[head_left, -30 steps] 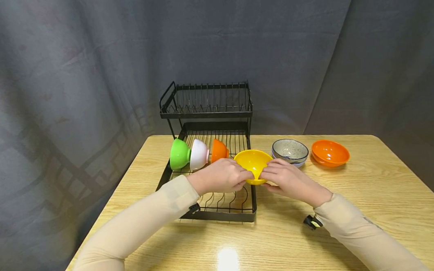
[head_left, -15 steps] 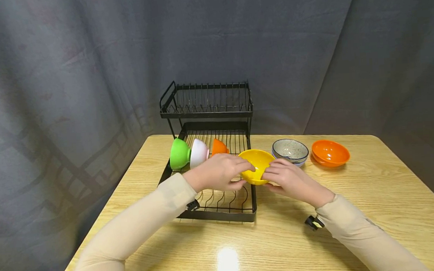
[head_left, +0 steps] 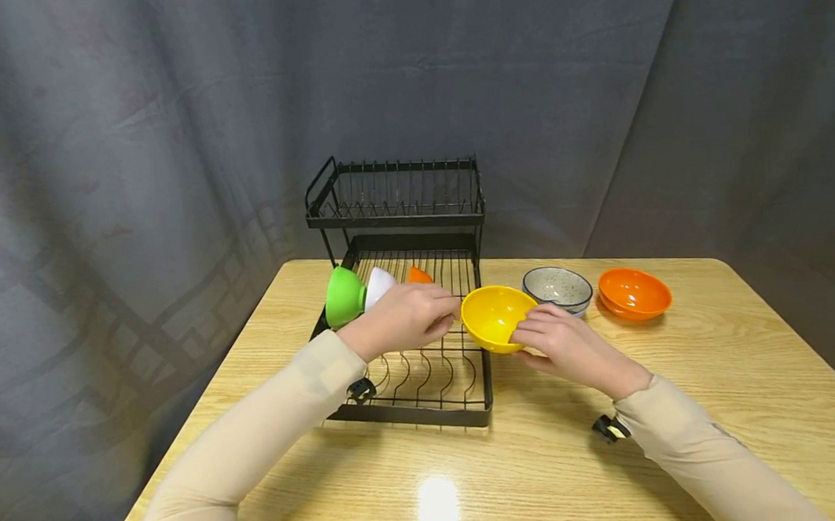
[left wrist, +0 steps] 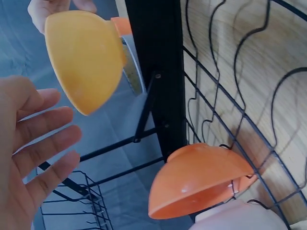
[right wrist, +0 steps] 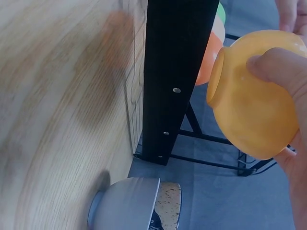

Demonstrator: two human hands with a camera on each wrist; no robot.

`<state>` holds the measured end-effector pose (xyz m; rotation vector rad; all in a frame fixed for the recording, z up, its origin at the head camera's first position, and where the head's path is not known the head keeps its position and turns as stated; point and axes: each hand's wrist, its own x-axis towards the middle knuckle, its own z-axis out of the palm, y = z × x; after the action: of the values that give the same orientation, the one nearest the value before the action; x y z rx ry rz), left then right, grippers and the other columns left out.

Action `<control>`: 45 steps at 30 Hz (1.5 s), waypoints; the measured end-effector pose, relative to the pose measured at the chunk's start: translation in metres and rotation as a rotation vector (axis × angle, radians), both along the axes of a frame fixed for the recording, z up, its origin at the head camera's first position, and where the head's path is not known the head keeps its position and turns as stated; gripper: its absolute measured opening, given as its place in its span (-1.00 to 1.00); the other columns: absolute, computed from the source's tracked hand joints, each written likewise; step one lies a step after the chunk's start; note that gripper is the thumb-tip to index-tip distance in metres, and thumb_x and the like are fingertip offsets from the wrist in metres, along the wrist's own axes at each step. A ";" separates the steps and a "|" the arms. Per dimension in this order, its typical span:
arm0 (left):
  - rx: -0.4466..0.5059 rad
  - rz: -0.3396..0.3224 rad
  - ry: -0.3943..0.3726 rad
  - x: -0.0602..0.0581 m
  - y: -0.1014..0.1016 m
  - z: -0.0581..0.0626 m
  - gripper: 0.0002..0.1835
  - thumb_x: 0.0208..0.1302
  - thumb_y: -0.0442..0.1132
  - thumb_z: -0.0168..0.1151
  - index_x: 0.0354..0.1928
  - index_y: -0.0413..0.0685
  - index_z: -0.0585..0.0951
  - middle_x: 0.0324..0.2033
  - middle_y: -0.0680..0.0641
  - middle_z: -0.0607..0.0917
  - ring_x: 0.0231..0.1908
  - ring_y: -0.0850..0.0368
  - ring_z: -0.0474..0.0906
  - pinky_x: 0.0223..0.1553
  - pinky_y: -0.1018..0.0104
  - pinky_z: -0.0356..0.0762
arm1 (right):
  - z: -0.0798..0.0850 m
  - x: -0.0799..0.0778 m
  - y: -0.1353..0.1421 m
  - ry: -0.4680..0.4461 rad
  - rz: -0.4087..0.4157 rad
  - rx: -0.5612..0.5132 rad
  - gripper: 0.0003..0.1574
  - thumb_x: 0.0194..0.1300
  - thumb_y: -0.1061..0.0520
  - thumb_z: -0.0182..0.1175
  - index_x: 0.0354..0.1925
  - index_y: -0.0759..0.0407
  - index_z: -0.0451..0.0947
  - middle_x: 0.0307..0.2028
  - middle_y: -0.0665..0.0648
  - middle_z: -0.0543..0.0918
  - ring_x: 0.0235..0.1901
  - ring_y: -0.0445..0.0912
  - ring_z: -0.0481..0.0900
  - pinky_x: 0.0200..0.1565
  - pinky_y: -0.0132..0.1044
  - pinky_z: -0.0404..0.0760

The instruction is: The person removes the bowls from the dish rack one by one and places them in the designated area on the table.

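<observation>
My right hand (head_left: 571,345) holds a yellow bowl (head_left: 491,316) above the rack's right edge, thumb (right wrist: 273,67) on the outside and fingers over the rim. The bowl's mouth faces up and toward me. Just left of it is my left hand (head_left: 409,317), apart from the bowl; its fingers (left wrist: 53,139) are loosely extended in the left wrist view and hold nothing. Behind that hand, a green bowl (head_left: 344,297), a white bowl (head_left: 378,284) and an orange bowl (left wrist: 201,179) stand on edge in a row in the lower tier of the black dish rack (head_left: 419,419).
Right of the rack, a speckled grey bowl (head_left: 557,286) sits in another bowl with a pale outside (right wrist: 124,206). Farther right is a wide orange bowl (head_left: 634,293). The rack's upper tier (head_left: 396,218) rises at the back before a grey curtain (head_left: 523,113).
My left hand has let go of the yellow bowl's rim and drawn back to the left. The bowl has shifted slightly right in my right hand.
</observation>
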<state>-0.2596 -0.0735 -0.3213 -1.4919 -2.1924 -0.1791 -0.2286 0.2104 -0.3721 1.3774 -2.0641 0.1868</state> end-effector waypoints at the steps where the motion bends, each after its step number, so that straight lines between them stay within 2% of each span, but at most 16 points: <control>1: -0.003 0.012 0.002 0.000 -0.001 -0.001 -0.92 0.21 -0.30 0.20 -0.32 0.03 0.64 -0.39 0.12 0.70 -0.39 0.28 0.60 -0.37 0.51 0.57 | 0.000 0.000 0.000 0.002 0.004 -0.003 -0.87 0.27 0.09 0.23 -0.29 0.13 0.60 -0.41 -0.02 0.66 -0.31 -0.05 0.59 -0.04 -0.08 0.55; 3: -0.013 0.034 -0.017 -0.001 -0.002 -0.003 -0.93 0.20 -0.30 0.20 -0.36 0.04 0.63 -0.43 0.13 0.69 -0.45 0.29 0.56 -0.45 0.53 0.52 | 0.000 -0.001 0.001 0.008 0.009 -0.008 -0.73 0.42 0.02 0.05 -0.30 0.14 0.60 -0.41 -0.02 0.66 -0.32 -0.05 0.59 -0.05 -0.07 0.55; 10: -0.110 0.100 -0.125 -0.001 -0.003 -0.009 -0.90 0.24 -0.29 0.17 -0.41 0.07 0.59 -0.50 0.15 0.66 -0.52 0.33 0.48 -0.52 0.59 0.42 | 0.001 0.000 0.004 0.011 -0.006 -0.012 -0.60 0.48 -0.02 -0.08 -0.30 0.15 0.60 -0.42 0.00 0.66 -0.32 -0.04 0.59 -0.08 -0.05 0.56; 11: -0.123 0.109 -0.133 -0.001 -0.003 -0.009 -0.89 0.24 -0.29 0.17 -0.43 0.07 0.58 -0.52 0.16 0.65 -0.52 0.34 0.47 -0.52 0.59 0.42 | 0.002 0.000 0.005 0.012 -0.013 -0.012 -0.50 0.51 -0.07 -0.18 -0.31 0.16 0.59 -0.42 0.00 0.66 -0.33 -0.04 0.59 -0.08 -0.05 0.56; 14: -0.145 0.121 -0.145 -0.001 -0.003 -0.011 -0.87 0.25 -0.28 0.17 -0.46 0.08 0.55 -0.55 0.16 0.61 -0.54 0.34 0.44 -0.54 0.57 0.40 | 0.006 0.000 0.009 0.012 -0.037 -0.019 -0.37 0.52 -0.13 -0.32 -0.32 0.15 0.59 -0.43 -0.01 0.65 -0.34 -0.05 0.59 -0.07 -0.06 0.55; 18: -0.147 0.117 -0.154 -0.002 -0.003 -0.012 -0.87 0.23 -0.30 0.16 -0.46 0.08 0.55 -0.55 0.16 0.61 -0.55 0.35 0.42 -0.55 0.58 0.39 | 0.014 -0.001 0.018 -0.004 -0.059 -0.042 -0.48 0.51 -0.10 -0.20 -0.32 0.15 0.58 -0.41 0.00 0.66 -0.33 -0.06 0.60 -0.06 -0.07 0.53; 21: -0.141 0.106 -0.165 -0.002 -0.002 -0.013 -0.87 0.23 -0.31 0.16 -0.44 0.07 0.56 -0.54 0.16 0.63 -0.55 0.35 0.44 -0.55 0.59 0.40 | 0.022 -0.004 0.029 -0.022 -0.095 -0.058 -0.46 0.50 -0.15 -0.17 -0.29 0.17 0.58 -0.36 0.04 0.69 -0.30 -0.03 0.62 -0.04 -0.08 0.51; 22: -0.139 0.103 -0.168 -0.001 -0.002 -0.013 -0.88 0.24 -0.31 0.17 -0.44 0.07 0.56 -0.53 0.15 0.64 -0.55 0.35 0.45 -0.54 0.60 0.40 | 0.025 -0.004 0.033 -0.022 -0.117 -0.062 -0.40 0.50 -0.18 -0.23 -0.29 0.18 0.58 -0.36 0.05 0.69 -0.30 -0.02 0.62 -0.04 -0.08 0.50; 23: -0.139 0.100 -0.173 -0.001 -0.001 -0.013 -0.88 0.24 -0.31 0.17 -0.43 0.06 0.57 -0.53 0.15 0.65 -0.54 0.35 0.45 -0.54 0.60 0.41 | 0.028 -0.005 0.037 -0.027 -0.136 -0.069 -0.49 0.48 -0.15 -0.09 -0.29 0.19 0.58 -0.36 0.07 0.69 -0.30 -0.01 0.62 -0.05 -0.07 0.50; 26: -0.141 0.098 -0.181 -0.001 -0.001 -0.013 -0.88 0.24 -0.32 0.17 -0.43 0.05 0.57 -0.52 0.14 0.65 -0.54 0.34 0.47 -0.54 0.60 0.41 | 0.035 -0.007 0.050 -0.035 -0.203 -0.087 -0.77 0.21 0.05 0.33 -0.32 0.19 0.56 -0.41 0.08 0.68 -0.36 -0.01 0.59 -0.09 -0.07 0.50; 27: -0.142 0.098 -0.182 -0.001 -0.001 -0.013 -0.89 0.24 -0.32 0.16 -0.42 0.05 0.57 -0.52 0.14 0.65 -0.54 0.33 0.47 -0.54 0.59 0.42 | 0.037 -0.008 0.054 -0.035 -0.228 -0.094 -0.75 0.06 0.15 0.42 -0.33 0.19 0.56 -0.44 0.07 0.66 -0.39 -0.02 0.57 -0.10 -0.05 0.50; 29: -0.145 0.097 -0.179 -0.001 -0.001 -0.013 -0.89 0.24 -0.32 0.16 -0.42 0.05 0.57 -0.52 0.14 0.65 -0.54 0.33 0.47 -0.54 0.59 0.42 | 0.041 -0.010 0.063 -0.034 -0.269 -0.107 -0.60 -0.24 0.32 0.48 -0.36 0.18 0.54 -0.48 0.06 0.64 -0.43 -0.03 0.54 -0.13 -0.03 0.50; 30: -0.144 0.096 -0.177 -0.001 -0.001 -0.013 -0.89 0.24 -0.32 0.16 -0.42 0.05 0.57 -0.51 0.14 0.65 -0.53 0.33 0.47 -0.54 0.58 0.42 | 0.042 -0.011 0.067 -0.031 -0.286 -0.112 -0.58 -0.27 0.33 0.48 -0.36 0.18 0.54 -0.48 0.07 0.63 -0.43 -0.02 0.54 -0.13 -0.02 0.49; 35: -0.140 0.093 -0.163 0.000 0.000 -0.012 -0.88 0.24 -0.32 0.16 -0.42 0.07 0.57 -0.52 0.14 0.65 -0.53 0.34 0.47 -0.55 0.56 0.42 | 0.043 -0.015 0.086 -0.004 -0.362 -0.150 -0.60 -0.27 0.34 0.44 -0.34 0.26 0.55 -0.44 0.21 0.67 -0.41 0.12 0.59 -0.18 0.05 0.46; 38: -0.139 0.094 -0.162 0.001 0.000 -0.012 -0.88 0.24 -0.32 0.16 -0.43 0.07 0.57 -0.52 0.15 0.64 -0.53 0.34 0.46 -0.56 0.56 0.40 | 0.042 -0.018 0.097 -0.014 -0.435 -0.146 -0.58 -0.25 0.32 0.47 -0.32 0.31 0.56 -0.42 0.29 0.69 -0.41 0.16 0.61 -0.21 0.06 0.46; 45: -0.152 0.101 -0.168 0.001 0.001 -0.012 -0.89 0.25 -0.32 0.16 -0.40 0.06 0.59 -0.50 0.14 0.66 -0.52 0.34 0.48 -0.56 0.58 0.40 | 0.034 -0.024 0.119 -0.121 -0.635 -0.084 -0.61 -0.11 0.33 0.44 -0.25 0.33 0.53 -0.42 0.33 0.67 -0.39 0.20 0.61 -0.25 0.10 0.43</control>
<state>-0.2587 -0.0727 -0.3332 -1.4887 -2.4585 -0.1099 -0.2523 0.3298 -0.3376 0.6217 -2.4508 0.0819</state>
